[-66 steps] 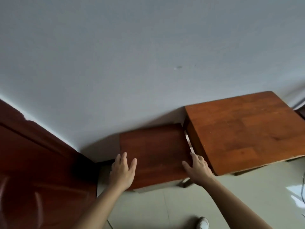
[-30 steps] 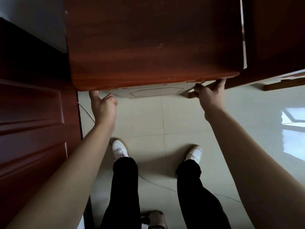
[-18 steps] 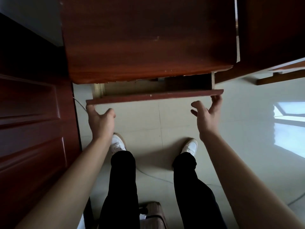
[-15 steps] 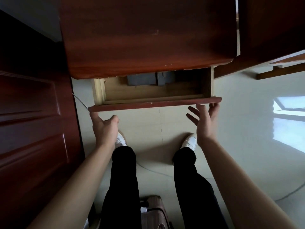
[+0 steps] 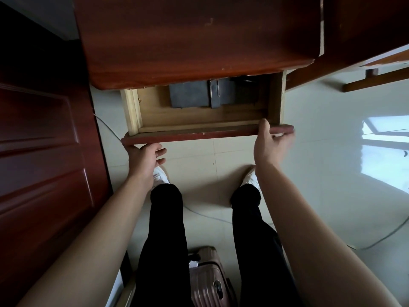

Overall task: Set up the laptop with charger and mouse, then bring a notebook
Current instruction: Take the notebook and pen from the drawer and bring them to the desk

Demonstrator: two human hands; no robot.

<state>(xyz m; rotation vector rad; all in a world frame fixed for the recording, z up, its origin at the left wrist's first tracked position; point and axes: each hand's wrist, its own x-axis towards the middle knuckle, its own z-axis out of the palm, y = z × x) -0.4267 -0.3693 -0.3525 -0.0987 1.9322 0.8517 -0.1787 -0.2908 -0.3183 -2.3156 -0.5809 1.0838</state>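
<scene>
Pale tiled floor point(image 5: 332, 173), wooden drawer point(image 5: 199, 120) pulled out under the tabletop point(image 5: 199, 41).
Dark flat laptop point(image 5: 190, 95) sits at the back, half hidden; probably stiff, fairly heavy and slick, so grab both side edges. Left hand point(image 5: 145, 158) is under the drawer front, fingers point(image 5: 160, 152) loosely curled; right hand point(image 5: 269, 142) hooks over its edge, holding nothing else.
</scene>
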